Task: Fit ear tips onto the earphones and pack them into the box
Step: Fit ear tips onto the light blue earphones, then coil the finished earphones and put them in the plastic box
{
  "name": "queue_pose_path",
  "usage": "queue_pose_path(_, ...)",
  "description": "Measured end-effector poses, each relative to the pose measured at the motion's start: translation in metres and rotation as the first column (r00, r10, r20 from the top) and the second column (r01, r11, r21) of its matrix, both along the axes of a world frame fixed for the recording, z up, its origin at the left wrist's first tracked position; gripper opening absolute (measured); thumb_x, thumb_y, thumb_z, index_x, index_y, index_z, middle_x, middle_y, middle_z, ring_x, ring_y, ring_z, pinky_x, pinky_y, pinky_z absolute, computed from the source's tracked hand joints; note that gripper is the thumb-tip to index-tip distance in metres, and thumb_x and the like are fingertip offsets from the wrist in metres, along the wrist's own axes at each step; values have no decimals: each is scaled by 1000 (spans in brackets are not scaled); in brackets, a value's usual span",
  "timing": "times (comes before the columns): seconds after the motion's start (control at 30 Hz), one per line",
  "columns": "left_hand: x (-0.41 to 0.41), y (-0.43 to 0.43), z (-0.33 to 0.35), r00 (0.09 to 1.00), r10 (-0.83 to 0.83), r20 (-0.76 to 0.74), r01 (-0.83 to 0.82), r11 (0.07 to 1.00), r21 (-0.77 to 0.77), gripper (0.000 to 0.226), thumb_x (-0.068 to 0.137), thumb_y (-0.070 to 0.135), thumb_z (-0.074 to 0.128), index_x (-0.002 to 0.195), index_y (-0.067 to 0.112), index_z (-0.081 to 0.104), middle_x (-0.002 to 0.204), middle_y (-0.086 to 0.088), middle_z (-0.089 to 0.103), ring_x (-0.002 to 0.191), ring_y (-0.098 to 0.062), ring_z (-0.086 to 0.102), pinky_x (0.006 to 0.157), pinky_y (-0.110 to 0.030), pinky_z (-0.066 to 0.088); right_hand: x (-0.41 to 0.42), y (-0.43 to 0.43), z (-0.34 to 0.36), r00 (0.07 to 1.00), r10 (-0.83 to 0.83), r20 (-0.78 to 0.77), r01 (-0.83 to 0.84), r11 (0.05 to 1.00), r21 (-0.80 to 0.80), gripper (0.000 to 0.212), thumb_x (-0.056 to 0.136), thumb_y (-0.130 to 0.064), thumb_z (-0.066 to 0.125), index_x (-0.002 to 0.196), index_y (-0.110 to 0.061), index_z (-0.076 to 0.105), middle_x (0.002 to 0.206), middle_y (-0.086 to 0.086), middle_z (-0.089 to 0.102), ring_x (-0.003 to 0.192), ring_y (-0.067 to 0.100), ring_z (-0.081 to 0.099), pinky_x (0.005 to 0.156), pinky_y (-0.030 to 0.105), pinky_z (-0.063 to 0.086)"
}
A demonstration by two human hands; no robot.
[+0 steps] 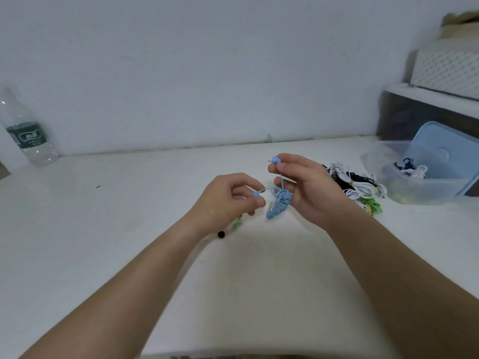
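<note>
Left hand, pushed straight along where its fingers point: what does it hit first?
Probably the coiled cable of the blue earphones, hanging beside the right hand; the left hand points rightward at it. Depth is unclear from one view.

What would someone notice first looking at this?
Mid-table, the left hand and right hand each pinch an earbud of the blue earphones, whose coiled cable hangs between them. To the right lie a pile of earphones and a clear box. A water bottle stands far left.
</note>
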State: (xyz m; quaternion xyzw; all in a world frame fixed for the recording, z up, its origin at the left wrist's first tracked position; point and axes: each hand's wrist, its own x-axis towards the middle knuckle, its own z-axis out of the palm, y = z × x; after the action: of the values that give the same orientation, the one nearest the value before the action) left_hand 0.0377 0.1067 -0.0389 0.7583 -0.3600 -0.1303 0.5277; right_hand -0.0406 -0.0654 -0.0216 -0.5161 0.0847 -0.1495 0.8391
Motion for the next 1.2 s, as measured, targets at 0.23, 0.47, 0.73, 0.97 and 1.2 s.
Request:
queue_pose_path(0.23, -21, -31, 24, 969, 204, -140, -223, 966, -135, 16, 87, 19, 77, 95, 9, 67, 70, 3, 72, 69, -10, 69, 60, -20, 52, -12, -10, 30, 999, -43, -1, 43, 999, -8, 15, 91, 1, 64, 99, -10, 68, 81, 4, 74, 63, 14, 67, 61, 25, 56)
queue_pose_path(0.47, -67, -95, 58, 785, -45, -617, -167, 945, -281, 28, 103, 28, 55, 112, 4, 65, 100, -13, 75, 77, -28, 76, 68, -30, 63, -42, -46, 72, 979, -193, 63, 194, 981, -11, 17, 89, 5, 64, 101, -7, 67, 78, 7, 74, 63, 14, 69, 59, 24, 56)
queue_pose_path(0.73, -75, -195, 76, 792, -120, -599, -138, 920, -367, 11, 93, 11, 70, 98, 1, 67, 87, -11, 69, 69, -14, 66, 64, -17, 59, -85, -132, 87, 899, -438, 2, 410, 840, -356, 17, 86, -7, 71, 101, -17, 71, 88, 1, 76, 80, 14, 69, 76, 29, 56)
queue_pose_path(0.97, -70, -273, 66, 969, -74, -236, 12, 968, -252, 15, 81, 3, 81, 90, 7, 69, 92, -15, 69, 79, -24, 71, 72, -25, 61, -99, -202, 66, 735, -676, -41, 481, 564, -671, 15, 82, -7, 76, 95, -14, 72, 87, 8, 72, 71, 18, 67, 63, 33, 59)
queue_pose_path(1.2, -58, -314, 45, 949, -111, 293, 61, 983, 176, 25, 77, 26, 86, 97, 20, 71, 91, 7, 69, 88, -14, 66, 78, -30, 53, -83, -240, 43, 661, -751, -16, 182, 180, -967, 14, 82, -12, 71, 90, -24, 74, 105, 2, 72, 95, 20, 67, 81, 32, 54)
